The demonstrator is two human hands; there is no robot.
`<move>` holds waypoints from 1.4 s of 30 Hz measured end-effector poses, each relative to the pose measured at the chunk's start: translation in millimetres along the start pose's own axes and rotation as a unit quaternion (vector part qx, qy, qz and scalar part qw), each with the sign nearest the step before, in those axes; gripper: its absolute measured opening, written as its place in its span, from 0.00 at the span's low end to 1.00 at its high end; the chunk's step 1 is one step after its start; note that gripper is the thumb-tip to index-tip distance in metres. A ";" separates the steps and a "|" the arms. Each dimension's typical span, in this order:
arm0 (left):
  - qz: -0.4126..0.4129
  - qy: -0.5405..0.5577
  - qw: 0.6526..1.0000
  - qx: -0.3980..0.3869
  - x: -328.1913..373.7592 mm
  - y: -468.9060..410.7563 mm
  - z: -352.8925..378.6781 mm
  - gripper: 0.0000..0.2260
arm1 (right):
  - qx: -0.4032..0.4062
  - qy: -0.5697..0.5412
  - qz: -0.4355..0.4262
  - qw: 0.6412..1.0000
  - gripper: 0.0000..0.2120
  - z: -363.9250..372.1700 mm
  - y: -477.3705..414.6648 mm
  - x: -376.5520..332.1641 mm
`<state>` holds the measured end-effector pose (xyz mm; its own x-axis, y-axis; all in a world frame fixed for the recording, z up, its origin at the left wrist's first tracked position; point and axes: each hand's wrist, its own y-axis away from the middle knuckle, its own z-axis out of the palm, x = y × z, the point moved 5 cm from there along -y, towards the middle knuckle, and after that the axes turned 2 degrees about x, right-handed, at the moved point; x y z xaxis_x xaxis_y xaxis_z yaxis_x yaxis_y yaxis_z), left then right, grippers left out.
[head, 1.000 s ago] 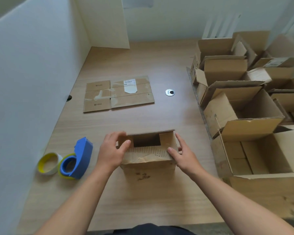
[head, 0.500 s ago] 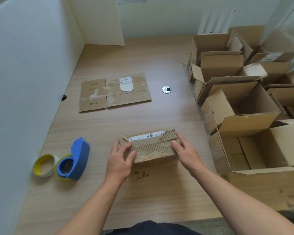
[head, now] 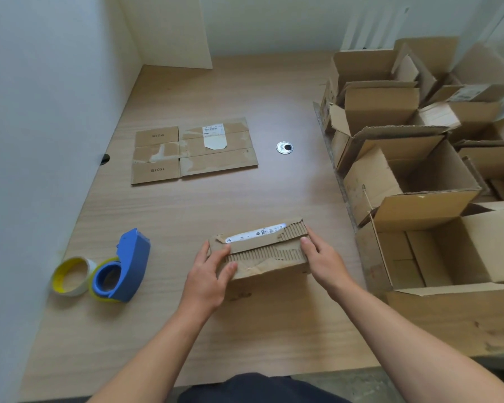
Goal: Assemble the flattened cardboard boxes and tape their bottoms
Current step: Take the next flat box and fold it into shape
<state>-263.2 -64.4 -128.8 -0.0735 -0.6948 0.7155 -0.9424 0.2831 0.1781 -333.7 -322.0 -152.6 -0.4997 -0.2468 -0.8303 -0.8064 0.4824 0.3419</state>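
Far left, on the wooden surface: a yellow-rimmed tape roll lying flat, touching a blue tape dispenser loaded with a second yellow roll, nose pointing away from the person. Farther back and a little to the right: a flattened cardboard box, printed side up, long axis running left to right, with a white label on its right half. Near the front edge, at the middle: a small cardboard box standing on the surface, closed flaps facing up, long axis running left to right with the right end angled slightly away from the person. Torn corrugation bared along both top flaps, a white label strip along the far one. On its left end, the left hand: fingers close together and curved over the top corner, thumb pressed to the near flap. On its right end, the right hand: thumb laid on the top edge, the other fingers wrapped round the end and mostly hidden. Behind the box, well apart: a round metal grommet set in the surface. Along the right side: a crowd of assembled open boxes, mouths up, flaps spread, packed against one another.
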 end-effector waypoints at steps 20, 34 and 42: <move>-0.015 -0.015 1.000 -0.014 -44.2 -0.3 2.8 0.22 | -0.101 0.097 -0.012 0.990 0.24 30.3 -5.6 -1.0; -0.004 -0.038 0.999 -0.033 -51.6 -7.0 -2.4 0.24 | -0.136 0.414 -0.293 0.851 0.27 93.2 16.0 -42.8; -0.005 -0.014 1.000 -0.024 -56.2 -8.5 -6.0 0.26 | -0.145 0.450 -0.286 0.833 0.31 106.0 22.7 -24.7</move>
<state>-249.0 -23.8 -166.5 -0.0731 -0.7162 0.6941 -0.9262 0.3068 0.2190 -306.2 -215.9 -171.0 0.0632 -0.9601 -0.2724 -0.9713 -0.1219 0.2042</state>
